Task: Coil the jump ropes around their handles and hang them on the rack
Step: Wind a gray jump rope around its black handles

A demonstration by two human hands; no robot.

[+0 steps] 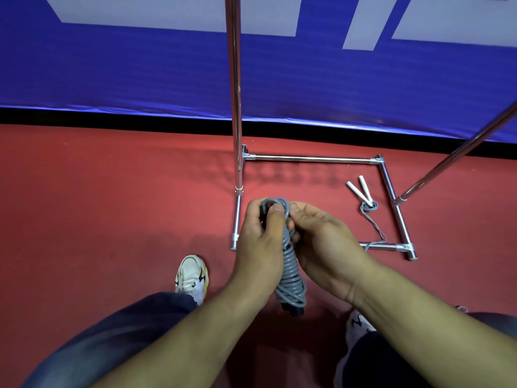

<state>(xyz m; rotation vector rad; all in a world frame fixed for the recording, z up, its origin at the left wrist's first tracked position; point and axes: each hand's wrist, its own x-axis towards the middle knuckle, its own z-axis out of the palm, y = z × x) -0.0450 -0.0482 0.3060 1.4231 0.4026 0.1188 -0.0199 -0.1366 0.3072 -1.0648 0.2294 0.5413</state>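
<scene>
Nearest the camera are two legs in dark blue trousers [117,331] and two white sneakers, one [192,277] on the left and one [356,327] on the right, both planted on the red floor [112,205]. Above them two bare forearms reach forward, and both hands meet on one jump rope. The left hand [258,247] curls around the upper part of the grey coiled rope [291,275], its thumb pressed over the top loops; the right hand [327,242] grips the same bundle from the other side, fingers bent against the cord. This rope is wound in many tight grey turns along its black handles, whose ends [293,310] stick out below the coil, and it is held in the air over the floor. Farther off, a second jump rope [368,205] lies on the floor inside the rack's base, with two white handles side by side and a grey cord trailing over the near bar. The chrome rack [310,159] has two uprights in view. Behind it hangs one blue banner [140,65].
</scene>
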